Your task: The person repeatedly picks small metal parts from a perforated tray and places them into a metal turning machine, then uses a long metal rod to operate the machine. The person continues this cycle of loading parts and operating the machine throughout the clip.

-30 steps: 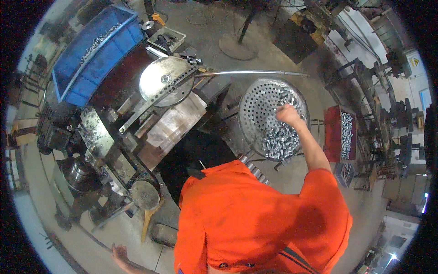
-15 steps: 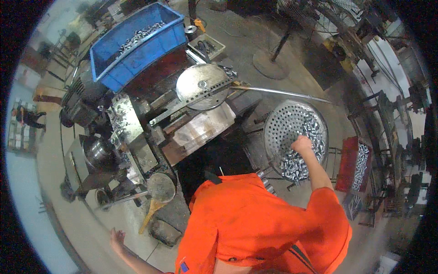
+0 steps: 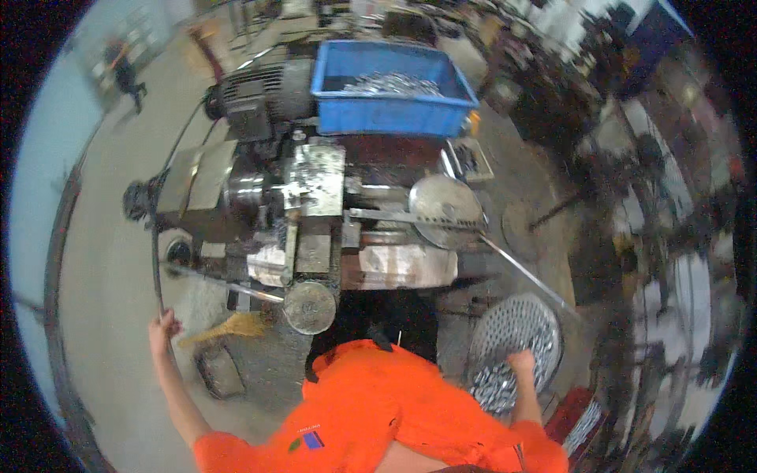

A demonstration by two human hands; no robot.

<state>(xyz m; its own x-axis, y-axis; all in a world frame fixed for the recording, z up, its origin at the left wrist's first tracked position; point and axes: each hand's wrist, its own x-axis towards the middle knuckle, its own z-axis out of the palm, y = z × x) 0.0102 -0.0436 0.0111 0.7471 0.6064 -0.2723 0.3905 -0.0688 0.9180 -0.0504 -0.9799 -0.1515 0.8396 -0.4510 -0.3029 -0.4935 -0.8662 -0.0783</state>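
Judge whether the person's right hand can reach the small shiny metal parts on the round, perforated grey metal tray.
Probably yes: the right hand is over the tray, the shiny parts lie beside it, and nothing visible stands between.

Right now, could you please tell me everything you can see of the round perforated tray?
The round tray looks like grey metal, with a rim and many small holes in its bare upper-left part. Shiny small metal parts lie heaped on its lower and right areas. It stands at the person's right; its support is unclear. The right hand is over it, but whether they touch cannot be told.
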